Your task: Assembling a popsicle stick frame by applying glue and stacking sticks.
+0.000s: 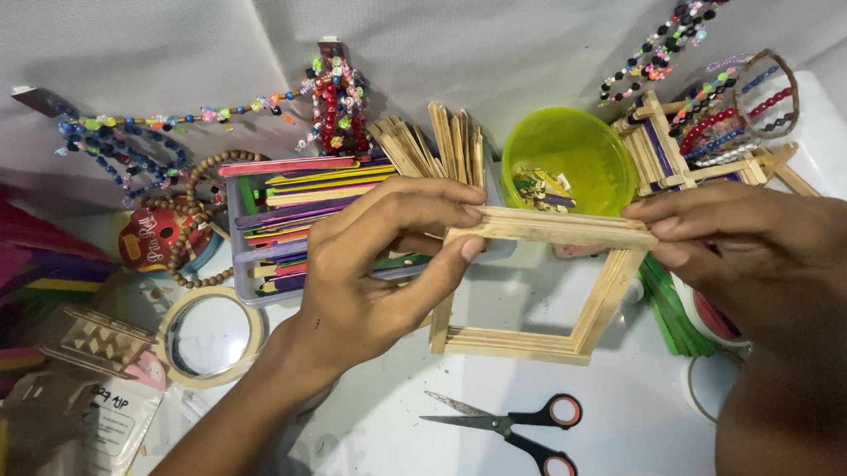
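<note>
Above the white counter (pixel 636 420), centre of view: both hands hold a square frame of wooden sticks (pixel 542 290), raised and tilted, its lower edge close over the counter.
Left hand (pixel 367 270): fingers (pixel 441 208) closed in a pinch on the left end of the frame's top bar, thumb under, fingertips on top.
Right hand (pixel 772 249): fingers (pixel 664 225) closed in a pinch on the right end of the same bar.
Frame build: several plain sticks stacked on each side, corners overlapped.
Behind the frame: a green bowl (pixel 574 153) with small scraps inside.
Behind the left hand: a grey tray (pixel 242 276) of coloured sticks, with a bundle of plain sticks (pixel 438 141) standing beside it.
Near edge of counter: scissors (pixel 521 431) with black and red handles, lying closed, apart from both hands.
Left side: a roll of tape (pixel 211 336) lying flat; brown beads (pixel 200 221) near it.
Back wall: strings of coloured beads (pixel 339 102) hanging against white cloth.
Under the right hand: green strips (pixel 674 312), partly hidden.
</note>
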